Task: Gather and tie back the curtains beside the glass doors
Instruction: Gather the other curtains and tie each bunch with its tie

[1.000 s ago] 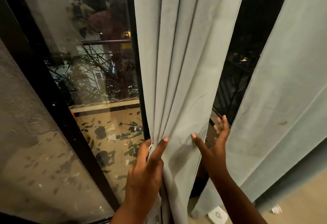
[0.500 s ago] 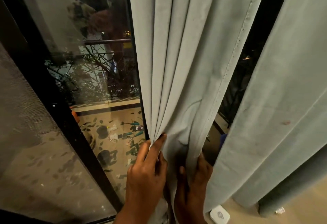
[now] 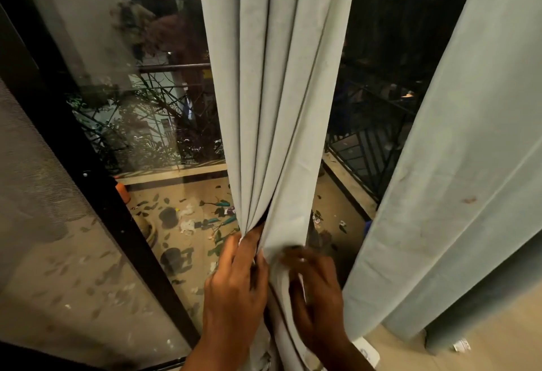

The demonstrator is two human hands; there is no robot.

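Note:
A pale grey-green curtain (image 3: 278,106) hangs in folds down the middle, bunched narrow at hand height. My left hand (image 3: 234,288) grips the gathered folds from the left, fingers curled into the pleats. My right hand (image 3: 315,297) wraps round the bunch from the right, blurred, its fingers curled over the cloth. A second curtain (image 3: 457,180) of the same colour hangs loose at the right. The glass doors (image 3: 152,136) stand behind both, with a dark frame (image 3: 117,224). No tie-back is visible.
A mesh screen panel (image 3: 38,194) fills the left. Through the glass lie a balcony floor strewn with leaves and litter (image 3: 187,224) and a metal railing (image 3: 363,153). A small white device (image 3: 366,351) sits on the beige floor by the curtain's foot.
My right hand came in from the open gap and closed round the right side of the curtain. The folds are drawn tighter, and the dark gap to the right curtain has widened.

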